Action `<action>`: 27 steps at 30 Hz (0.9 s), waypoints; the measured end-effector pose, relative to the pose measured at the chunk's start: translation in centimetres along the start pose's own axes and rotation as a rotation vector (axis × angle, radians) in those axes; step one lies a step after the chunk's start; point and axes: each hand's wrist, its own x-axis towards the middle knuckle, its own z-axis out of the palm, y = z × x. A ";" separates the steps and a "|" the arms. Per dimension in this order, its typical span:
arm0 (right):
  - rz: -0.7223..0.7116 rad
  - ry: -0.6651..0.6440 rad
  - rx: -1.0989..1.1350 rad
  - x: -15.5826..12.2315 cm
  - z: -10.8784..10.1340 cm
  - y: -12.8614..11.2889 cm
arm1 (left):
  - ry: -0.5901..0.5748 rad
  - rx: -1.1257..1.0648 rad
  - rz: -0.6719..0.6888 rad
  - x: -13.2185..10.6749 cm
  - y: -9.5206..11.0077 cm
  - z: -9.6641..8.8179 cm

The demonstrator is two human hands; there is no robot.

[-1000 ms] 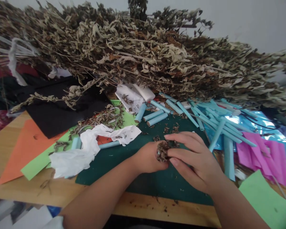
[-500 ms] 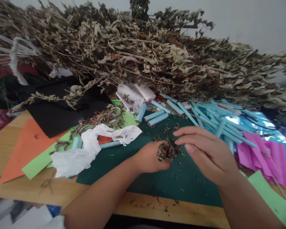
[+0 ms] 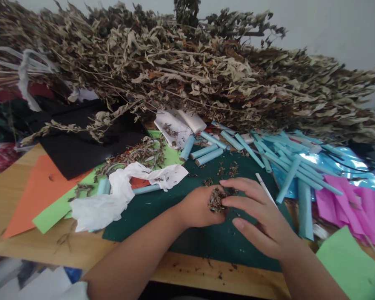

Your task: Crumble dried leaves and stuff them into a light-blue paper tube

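Observation:
My left hand (image 3: 201, 207) is closed in a fist over the dark green mat. At its top, a clump of crushed dried leaves (image 3: 217, 201) sits heaped in a pale blue rim, which looks like the end of a paper tube; the rest is hidden in the fist. My right hand (image 3: 259, 216) is open beside it, its fingers apart, with the fingertips touching the edge of the clump. Small leaf piles (image 3: 233, 168) lie on the green mat (image 3: 206, 246) just beyond the hands. A thin white stick (image 3: 265, 189) shows behind my right hand.
Large bundles of dried leafy stems (image 3: 187, 75) span the back. Several blue paper tubes (image 3: 293, 166) lie at right, near pink paper (image 3: 343, 204) and green paper (image 3: 350, 258). Crumpled white tissue (image 3: 112, 202), orange paper (image 3: 40, 191) and a black sheet (image 3: 65, 154) are at left.
My right hand has shifted slightly left and its fingers have spread further, now reaching the leaf clump. The clump on my left fist looks smaller and more compact. The white stick has come into sight.

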 end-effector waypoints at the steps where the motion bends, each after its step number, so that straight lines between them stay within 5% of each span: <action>1: -0.011 -0.022 -0.033 0.2 -0.3 -0.1 | 0.004 0.015 -0.017 0.0 0.1 0.0; 10: 0.008 -0.410 -0.275 3.8 -2.5 -1.6 | 0.008 -0.103 0.038 -0.1 -0.1 -0.2; 19: 0.037 -0.174 -0.116 3.7 -2.5 -0.6 | 0.047 -0.025 0.025 0.0 0.0 0.1; 27: 0.082 -0.353 -0.126 4.8 -1.1 -0.8 | 0.030 -0.132 0.133 -0.1 -0.2 -0.1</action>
